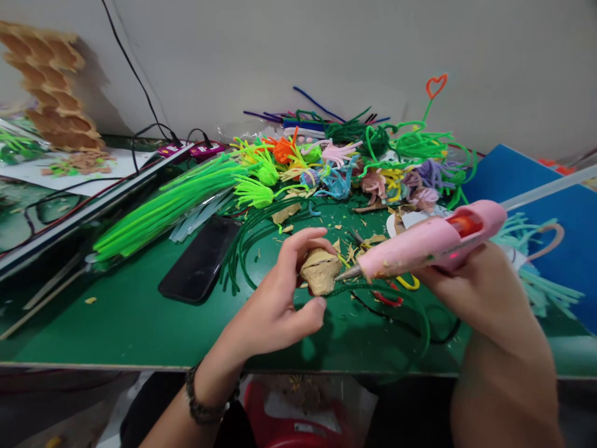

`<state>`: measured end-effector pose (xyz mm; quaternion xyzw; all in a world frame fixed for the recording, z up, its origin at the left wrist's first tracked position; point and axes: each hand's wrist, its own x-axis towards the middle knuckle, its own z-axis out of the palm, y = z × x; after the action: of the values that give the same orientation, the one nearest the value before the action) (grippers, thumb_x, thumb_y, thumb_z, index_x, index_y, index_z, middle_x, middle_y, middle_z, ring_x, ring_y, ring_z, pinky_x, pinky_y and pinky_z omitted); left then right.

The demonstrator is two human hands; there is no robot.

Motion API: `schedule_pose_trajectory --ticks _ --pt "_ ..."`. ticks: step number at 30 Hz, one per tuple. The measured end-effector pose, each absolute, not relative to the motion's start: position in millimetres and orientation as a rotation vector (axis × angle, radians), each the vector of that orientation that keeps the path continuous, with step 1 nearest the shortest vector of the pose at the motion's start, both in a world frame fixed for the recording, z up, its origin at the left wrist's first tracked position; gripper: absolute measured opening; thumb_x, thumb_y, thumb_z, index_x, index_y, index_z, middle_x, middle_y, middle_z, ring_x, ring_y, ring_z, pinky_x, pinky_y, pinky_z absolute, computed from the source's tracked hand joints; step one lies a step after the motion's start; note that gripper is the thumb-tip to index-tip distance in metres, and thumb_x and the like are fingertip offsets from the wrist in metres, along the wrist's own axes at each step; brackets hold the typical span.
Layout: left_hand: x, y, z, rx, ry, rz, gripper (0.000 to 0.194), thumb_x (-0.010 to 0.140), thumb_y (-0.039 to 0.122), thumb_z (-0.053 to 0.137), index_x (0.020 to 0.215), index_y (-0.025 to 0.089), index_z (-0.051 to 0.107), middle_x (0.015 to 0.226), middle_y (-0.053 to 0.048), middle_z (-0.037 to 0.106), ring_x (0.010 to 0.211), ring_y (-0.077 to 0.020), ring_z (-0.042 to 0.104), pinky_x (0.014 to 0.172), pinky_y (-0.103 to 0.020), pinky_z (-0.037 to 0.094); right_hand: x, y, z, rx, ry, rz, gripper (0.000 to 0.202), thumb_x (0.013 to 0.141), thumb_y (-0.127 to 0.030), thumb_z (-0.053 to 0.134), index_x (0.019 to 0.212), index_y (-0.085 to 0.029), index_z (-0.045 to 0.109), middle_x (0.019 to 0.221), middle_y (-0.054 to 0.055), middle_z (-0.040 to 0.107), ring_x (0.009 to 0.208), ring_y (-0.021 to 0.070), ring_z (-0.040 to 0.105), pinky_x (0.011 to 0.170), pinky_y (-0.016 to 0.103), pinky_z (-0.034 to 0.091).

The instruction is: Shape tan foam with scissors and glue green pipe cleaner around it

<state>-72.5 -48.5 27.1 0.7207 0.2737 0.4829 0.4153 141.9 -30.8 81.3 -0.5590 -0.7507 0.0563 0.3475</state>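
A small tan, lumpy piece with a crumpled, paper-like surface [320, 271] sits between the fingers and thumb of my left hand [284, 298]. The pink hot glue gun [410, 249] is gripped in my right hand [480, 286], whose fingers are partly hidden behind it. Its metal nozzle points left, at or very near the right side of the tan piece; whether they touch I cannot tell. A clear glue stick [545, 188] sticks out of the gun's back. A dark green stem [373, 288] runs right from near the tan piece.
Behind my hands lies a heap of coloured pipe-cleaner shapes [336, 165]. A black phone [200, 260] and a bundle of bright green pipe cleaners [172, 205] lie left. Tan scraps [285, 213] litter the green table [140, 323]. A blue board [508, 171] stands right.
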Motion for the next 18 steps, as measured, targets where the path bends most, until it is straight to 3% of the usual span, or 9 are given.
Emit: schedule_pose_trajectory --ticks 12,18 --pt "-71.4 -49.8 28.4 1.775 0.66 1.225 0.062 0.066 0.007 0.042 0.122 0.025 0.021 0.112 -0.006 0.046 0.099 -0.0165 0.046 0.086 -0.033 0.041 148.4 -31.0 80.7 -1.484 -1.939 0.07 0.025 0.064 -0.029 0.049 0.045 -0.022 0.034 0.038 -0.001 0.041 0.038 0.0122 0.039 0.034 0.026 0.027" --pt "-73.0 -50.6 26.3 1.776 0.658 1.23 0.049 0.067 0.005 0.045 0.11 0.025 0.031 0.117 -0.005 0.045 0.105 -0.0176 0.045 0.087 -0.032 0.041 150.0 -30.8 80.0 -1.494 -1.924 0.087 0.024 0.064 -0.028 0.048 0.045 -0.023 0.035 0.039 -0.002 0.041 0.038 0.012 0.041 0.035 0.025 0.029"
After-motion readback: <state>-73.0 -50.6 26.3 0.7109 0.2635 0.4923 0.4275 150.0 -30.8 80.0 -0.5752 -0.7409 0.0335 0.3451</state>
